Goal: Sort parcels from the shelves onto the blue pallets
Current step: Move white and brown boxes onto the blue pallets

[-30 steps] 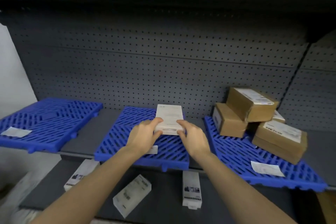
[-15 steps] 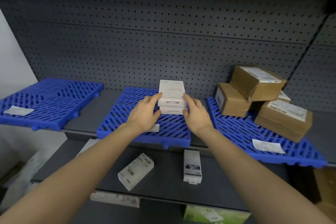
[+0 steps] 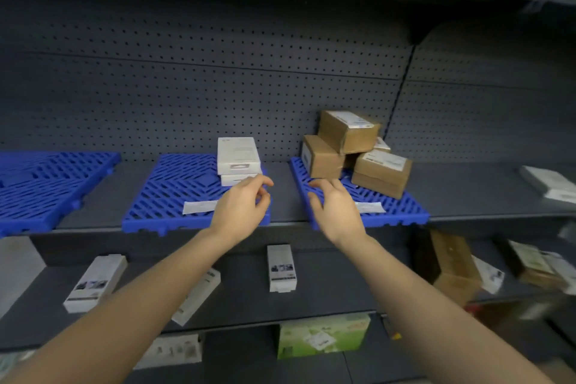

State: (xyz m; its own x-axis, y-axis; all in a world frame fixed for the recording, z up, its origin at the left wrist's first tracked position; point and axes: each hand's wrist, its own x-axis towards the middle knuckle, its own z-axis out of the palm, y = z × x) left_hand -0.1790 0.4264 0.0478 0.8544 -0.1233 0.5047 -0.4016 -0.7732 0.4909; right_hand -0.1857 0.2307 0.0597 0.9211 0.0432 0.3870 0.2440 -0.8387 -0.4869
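Over the middle blue pallet [image 3: 162, 196], left hand [image 3: 240, 212] hovers loosely curled, empty; right hand [image 3: 335, 212] likewise, fingers relaxed.

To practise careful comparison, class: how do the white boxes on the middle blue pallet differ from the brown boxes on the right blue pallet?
The white boxes are slim and flat; the brown boxes are bulkier. The two white boxes lie squarely stacked; the several brown boxes are jumbled, some tilted. Both groups sit toward the back of a blue pallet.
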